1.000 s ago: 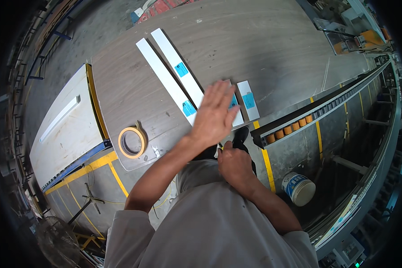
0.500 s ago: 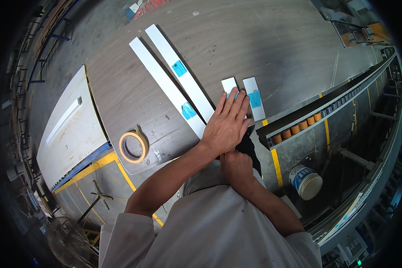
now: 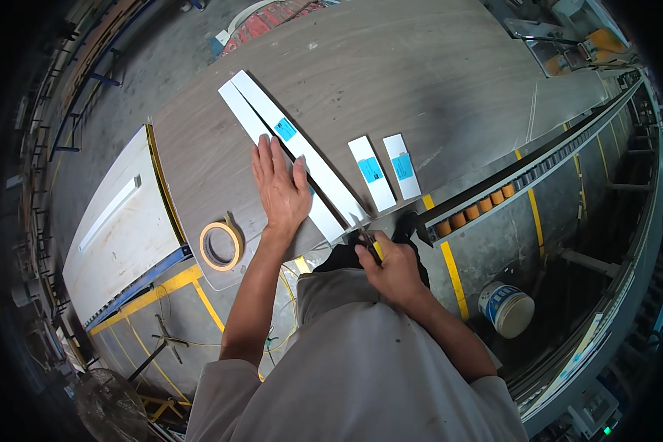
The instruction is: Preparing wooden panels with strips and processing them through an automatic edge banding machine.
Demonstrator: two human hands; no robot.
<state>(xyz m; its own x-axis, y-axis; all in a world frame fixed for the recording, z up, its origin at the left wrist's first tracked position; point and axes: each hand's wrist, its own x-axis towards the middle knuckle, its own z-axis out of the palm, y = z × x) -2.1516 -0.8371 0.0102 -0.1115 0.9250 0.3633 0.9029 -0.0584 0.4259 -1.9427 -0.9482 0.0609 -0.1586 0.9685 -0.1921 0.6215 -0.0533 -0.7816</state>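
My left hand lies flat, fingers stretched, on the left long white strip and covers most of its blue label. Beside it is the right long white strip with its blue label in plain sight; the two touch or nearly touch at the far end, a dark gap parting them nearer me. At the table's near edge my right hand is closed round a yellow-handled tool. Its thin tip points at the strips' near ends; the exact kind is unclear. Two short white strips, left and right, carry blue labels too.
A roll of tan tape lies on the brown table at the left. Farther left, another white strip rests on a pale panel. A roller conveyor runs along the right, with a white bucket on the floor.
My left hand has left the short strips and moved left onto the long strip. The long strips' far ends have come together. My right hand has come out from under the left, showing the yellow-handled tool.
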